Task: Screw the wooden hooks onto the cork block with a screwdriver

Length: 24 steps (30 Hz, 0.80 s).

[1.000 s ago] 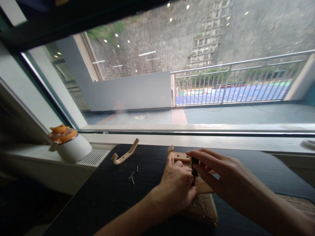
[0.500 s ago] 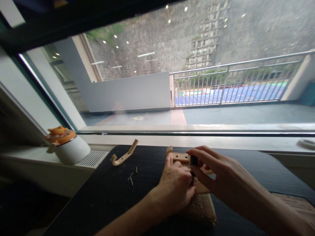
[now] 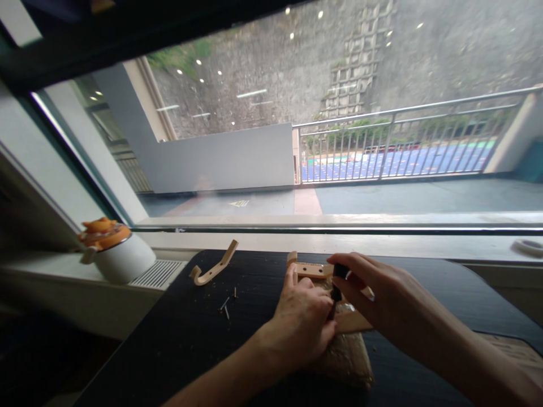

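Observation:
My left hand (image 3: 303,325) is closed and presses down on a light wooden piece (image 3: 311,270) that lies on the black table (image 3: 182,339). My right hand (image 3: 382,299) pinches the black handle of a small screwdriver (image 3: 337,282), held upright with its tip at the wood just beside my left fingers. Under the wood lies a brownish, rough slab (image 3: 350,356), partly hidden by my left hand. A loose curved wooden hook (image 3: 213,264) rests on the table to the left. Near the hook, a few small screws (image 3: 227,305) lie on the table.
A white pot with an orange lid (image 3: 116,251) stands on the window sill at left, next to a vent grille (image 3: 159,272). A wide window runs along the far edge of the table. A small dish (image 3: 529,247) sits on the sill at far right.
My right hand has shifted slightly right and turned on the screwdriver handle. My left hand and the wooden piece have stayed in place.

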Available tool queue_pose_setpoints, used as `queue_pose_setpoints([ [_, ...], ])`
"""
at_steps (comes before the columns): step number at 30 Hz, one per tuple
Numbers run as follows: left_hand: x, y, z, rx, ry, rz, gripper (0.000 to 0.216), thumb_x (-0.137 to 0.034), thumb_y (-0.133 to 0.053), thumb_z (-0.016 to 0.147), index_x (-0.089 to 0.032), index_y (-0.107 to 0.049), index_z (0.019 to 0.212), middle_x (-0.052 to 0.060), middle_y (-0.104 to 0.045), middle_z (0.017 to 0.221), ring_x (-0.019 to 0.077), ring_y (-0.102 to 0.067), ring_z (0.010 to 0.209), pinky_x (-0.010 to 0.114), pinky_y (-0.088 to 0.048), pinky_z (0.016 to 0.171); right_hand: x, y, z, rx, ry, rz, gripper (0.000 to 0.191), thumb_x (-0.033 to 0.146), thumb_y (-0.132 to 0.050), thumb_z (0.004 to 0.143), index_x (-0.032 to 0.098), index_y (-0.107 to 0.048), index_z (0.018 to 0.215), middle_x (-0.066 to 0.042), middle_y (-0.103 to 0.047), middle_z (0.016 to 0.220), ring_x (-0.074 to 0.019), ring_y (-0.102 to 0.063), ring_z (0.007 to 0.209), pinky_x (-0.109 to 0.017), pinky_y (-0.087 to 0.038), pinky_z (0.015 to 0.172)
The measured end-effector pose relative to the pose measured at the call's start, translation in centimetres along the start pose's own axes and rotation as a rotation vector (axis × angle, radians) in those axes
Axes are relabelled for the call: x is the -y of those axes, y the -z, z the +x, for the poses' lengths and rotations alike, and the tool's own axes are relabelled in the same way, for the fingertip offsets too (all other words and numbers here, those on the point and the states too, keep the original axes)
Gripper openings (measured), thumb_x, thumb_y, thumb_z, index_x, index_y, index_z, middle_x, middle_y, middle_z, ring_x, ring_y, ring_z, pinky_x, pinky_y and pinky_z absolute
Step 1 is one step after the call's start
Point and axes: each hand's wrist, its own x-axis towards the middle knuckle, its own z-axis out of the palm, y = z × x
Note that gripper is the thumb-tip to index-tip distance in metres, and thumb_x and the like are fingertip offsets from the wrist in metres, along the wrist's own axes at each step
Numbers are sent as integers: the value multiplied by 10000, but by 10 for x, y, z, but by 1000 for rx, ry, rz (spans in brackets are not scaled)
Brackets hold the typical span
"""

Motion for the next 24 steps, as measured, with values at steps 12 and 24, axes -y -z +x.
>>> queue_pose_setpoints([
  [12, -1, 0, -2, -20, -11, 12, 161, -323, -592, 815, -196, -689, 838, 39, -692, 916, 242, -580, 986, 581, -139, 1116, 2, 5, 0, 22, 96, 79, 257, 194, -466, 909, 265, -570, 1133, -19, -687, 997, -145, -661, 784, -239, -470, 628],
  [24, -1, 1, -1, 0, -3, -3, 177, -324, -574, 837, -231, -690, 932, 14, -702, 875, 228, -589, 949, 573, -88, 1130, 5, 7, -1, 35, 45, 47, 327, 219, -459, 902, 246, -573, 1207, -68, -690, 1018, -176, -670, 752, -272, -484, 605],
])
